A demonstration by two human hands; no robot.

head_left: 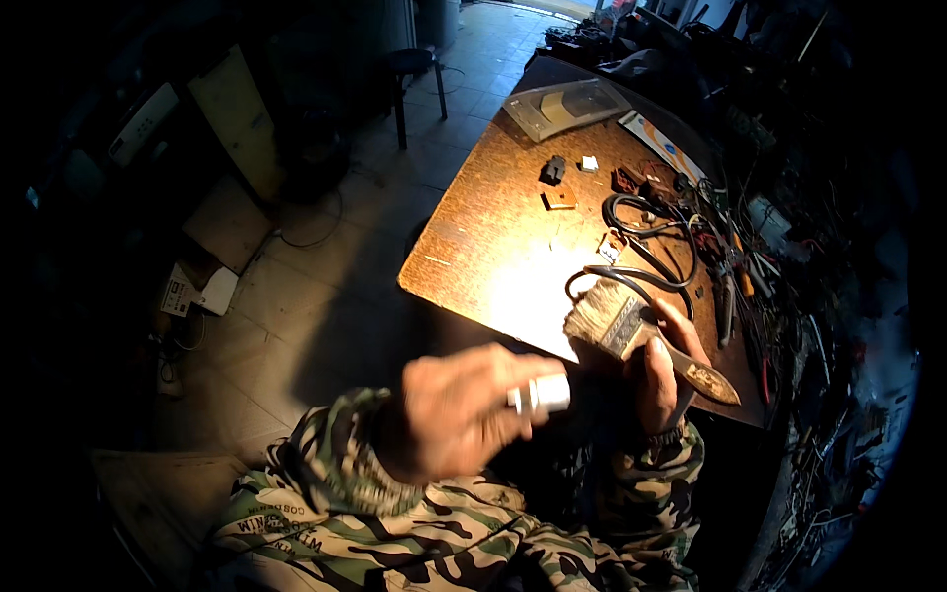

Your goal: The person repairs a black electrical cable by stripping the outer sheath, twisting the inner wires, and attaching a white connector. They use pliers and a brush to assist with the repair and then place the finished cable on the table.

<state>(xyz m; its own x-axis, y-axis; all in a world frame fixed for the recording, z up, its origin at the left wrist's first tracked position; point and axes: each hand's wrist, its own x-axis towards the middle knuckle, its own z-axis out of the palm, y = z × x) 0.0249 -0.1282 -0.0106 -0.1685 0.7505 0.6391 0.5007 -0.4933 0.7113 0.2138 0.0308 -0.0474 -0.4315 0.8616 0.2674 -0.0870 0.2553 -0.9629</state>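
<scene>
My right hand (659, 380) is closed round a flat paintbrush (631, 331) with pale bristles, a metal band and a worn wooden handle. The bristles point left, over the near edge of the wooden table (469, 237). My left hand (464, 405), smeared by motion, is in front of that edge and pinches a small white block-shaped piece (543, 394). What kind of piece it is, I cannot make out. Behind the brush a black cable (651, 279) lies in loops on the tabletop.
A black part (554, 170), a small white cube (589, 163) and an orange-brown piece (559, 199) lie on the table. Farther back is a clear plastic tray (552, 113). Pliers (728, 306) and tangled wires crowd the right side. A stool (409, 64) stands on the tiled floor.
</scene>
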